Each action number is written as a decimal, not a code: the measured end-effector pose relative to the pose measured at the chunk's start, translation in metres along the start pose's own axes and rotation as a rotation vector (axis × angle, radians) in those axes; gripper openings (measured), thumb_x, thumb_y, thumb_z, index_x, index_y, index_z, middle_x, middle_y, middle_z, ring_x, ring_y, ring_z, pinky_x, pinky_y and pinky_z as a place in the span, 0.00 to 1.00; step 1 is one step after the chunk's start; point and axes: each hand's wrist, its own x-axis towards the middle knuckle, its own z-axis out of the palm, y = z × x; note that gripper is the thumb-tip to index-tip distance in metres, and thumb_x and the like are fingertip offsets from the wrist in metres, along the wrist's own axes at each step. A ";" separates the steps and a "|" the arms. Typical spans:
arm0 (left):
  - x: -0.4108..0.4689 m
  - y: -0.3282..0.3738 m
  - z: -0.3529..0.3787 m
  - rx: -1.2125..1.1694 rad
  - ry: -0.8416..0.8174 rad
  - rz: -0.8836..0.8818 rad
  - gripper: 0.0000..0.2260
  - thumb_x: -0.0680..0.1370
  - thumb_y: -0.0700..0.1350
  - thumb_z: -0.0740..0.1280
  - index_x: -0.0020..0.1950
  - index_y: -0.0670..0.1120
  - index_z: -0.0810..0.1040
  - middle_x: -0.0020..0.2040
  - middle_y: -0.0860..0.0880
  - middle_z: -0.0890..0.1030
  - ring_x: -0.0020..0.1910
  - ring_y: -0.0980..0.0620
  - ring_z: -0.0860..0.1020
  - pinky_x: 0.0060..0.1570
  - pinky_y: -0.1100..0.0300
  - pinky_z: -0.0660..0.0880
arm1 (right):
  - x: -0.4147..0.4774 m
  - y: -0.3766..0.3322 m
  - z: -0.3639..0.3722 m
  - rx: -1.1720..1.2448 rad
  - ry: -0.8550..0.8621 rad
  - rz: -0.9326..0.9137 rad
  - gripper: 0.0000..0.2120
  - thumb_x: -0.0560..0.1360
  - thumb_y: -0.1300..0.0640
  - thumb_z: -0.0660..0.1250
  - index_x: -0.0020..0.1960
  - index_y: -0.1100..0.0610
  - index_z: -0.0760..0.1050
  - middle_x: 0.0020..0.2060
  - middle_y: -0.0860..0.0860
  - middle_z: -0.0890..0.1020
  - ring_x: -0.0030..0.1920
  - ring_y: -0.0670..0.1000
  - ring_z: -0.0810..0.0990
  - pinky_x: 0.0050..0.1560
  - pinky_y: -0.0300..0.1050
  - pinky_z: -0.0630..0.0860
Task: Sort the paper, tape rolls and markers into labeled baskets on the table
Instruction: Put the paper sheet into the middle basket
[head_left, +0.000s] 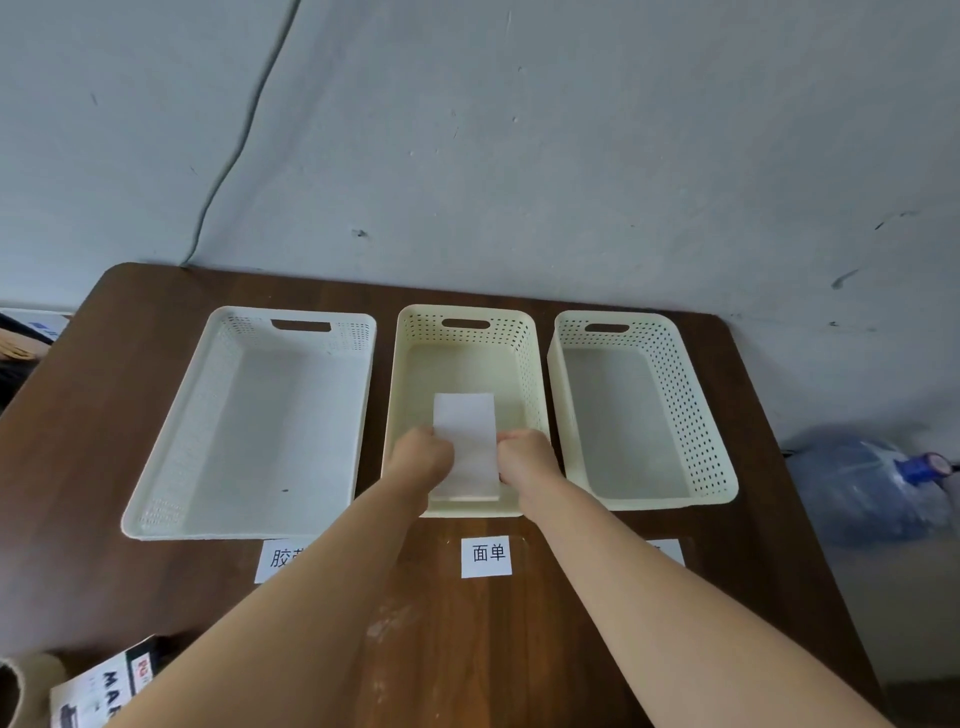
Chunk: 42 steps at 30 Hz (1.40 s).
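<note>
Three perforated baskets stand in a row across the middle of the frame on a dark wood table (519, 649). The left basket (171, 431) and right basket (696, 415) hold nothing visible. Over the middle basket (405, 374), at frame centre, the left hand (423, 460) and right hand (524, 457) grip a white paper stack (465, 426) by its two long edges. Below it a label (487, 557) reads 面单; the arms partly hide the labels to either side. At lower left lie a marker box (98, 691) and a tape roll (23, 686).

brown table (519, 649) | three baskets (249, 426) | labels (487, 557) | marker box (98, 691)
</note>
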 end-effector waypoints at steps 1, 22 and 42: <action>0.003 -0.002 0.001 0.003 -0.008 -0.013 0.16 0.75 0.35 0.55 0.58 0.32 0.74 0.38 0.46 0.71 0.37 0.48 0.69 0.33 0.61 0.65 | 0.002 0.001 0.002 -0.012 -0.009 0.008 0.17 0.69 0.68 0.54 0.45 0.64 0.81 0.42 0.59 0.82 0.40 0.56 0.76 0.38 0.45 0.68; 0.005 -0.004 0.008 0.107 -0.026 -0.055 0.08 0.76 0.33 0.55 0.51 0.38 0.72 0.46 0.42 0.72 0.35 0.51 0.68 0.30 0.63 0.66 | 0.016 0.004 0.007 -0.082 0.015 0.136 0.10 0.76 0.66 0.57 0.52 0.64 0.76 0.50 0.59 0.81 0.52 0.60 0.80 0.56 0.50 0.78; -0.055 0.023 -0.011 -0.071 0.079 0.193 0.23 0.79 0.35 0.53 0.75 0.46 0.65 0.71 0.45 0.70 0.61 0.49 0.72 0.50 0.60 0.66 | -0.050 -0.012 -0.018 0.021 0.066 -0.087 0.19 0.78 0.64 0.54 0.65 0.59 0.76 0.53 0.53 0.79 0.58 0.57 0.78 0.58 0.50 0.76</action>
